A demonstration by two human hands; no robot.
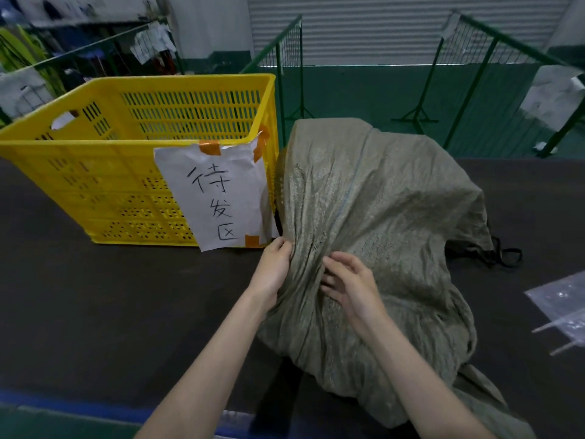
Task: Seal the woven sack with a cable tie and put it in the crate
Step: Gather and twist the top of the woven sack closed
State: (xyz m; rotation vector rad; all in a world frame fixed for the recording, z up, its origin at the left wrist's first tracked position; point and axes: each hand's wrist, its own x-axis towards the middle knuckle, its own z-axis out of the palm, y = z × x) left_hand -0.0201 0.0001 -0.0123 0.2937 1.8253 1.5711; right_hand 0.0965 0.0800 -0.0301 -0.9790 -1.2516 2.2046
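Place: on a dark worktable [95, 296] in a warehouse bay, I stand over a grey-green woven sack [380, 201] that lies just right of a yellow crate [104, 172].
Sack: slumped and creased on the table, its far end humped up against the crate's corner; a thin blue stripe runs along it.
Left hand: my left hand [273, 267] pinches a gathered fold of the sack's cloth, fingers closed on it at the near-left side.
Right hand: my right hand [351, 283] rests on the same bunch, fingers loosely curled and partly spread, pressing rather than clamping.
Crate: slotted walls, open top, nothing visible inside; a taped paper sign [215, 198] with handwritten characters hangs on its near corner.
Cable tie: I can pick out none for certain; clear plastic bags [560, 299] lie at the right edge.
Handling, as I judge it: soft, floppy cloth, a little slick, and bulky; its weight is unclear.
Where to hold: the bunched neck under my hands, squeezed tight for the tie; then neck and underside for the lift.
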